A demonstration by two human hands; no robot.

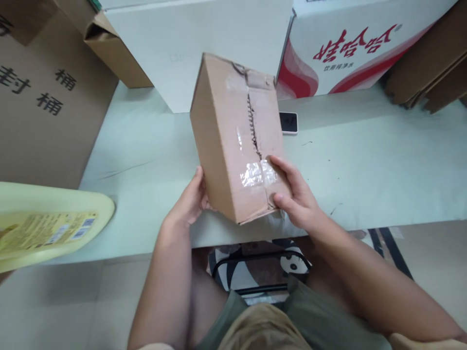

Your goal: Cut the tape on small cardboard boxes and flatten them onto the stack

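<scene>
One pair of dark green shorts point(317, 311) lies nearest us, and past it, below the table edge, sits a panda-patterned item point(255, 262) with a black bar across it. Beyond that, both our hands are on the cardboard box point(219, 141), which we hold tilted over the front of the table point(365, 160); we cannot tell whether its underside touches. Our left hand point(193, 199) cups the lower left side, thumb up along the wall and fingers curling mostly out of sight. Our right hand point(297, 194) clasps the lower right corner, with digits on the taped face.

We judge the box fairly light and moderately stiff, though its weight inside is hidden. The ragged, dark seam down that face looks weak, and the shiny clear tape point(251, 175) may feel slick, so the firm side walls and lower corners seem our best holds; the crumpled far flap would likely give.

To our left, a pale yellow bottle point(54, 223) juts in from the edge. Just beyond the box's right side lies a phone point(289, 123). Farther back stand a plain white carton point(219, 29), a red-and-white carton point(350, 58) and, at right, brown cardboard point(426, 63).
</scene>
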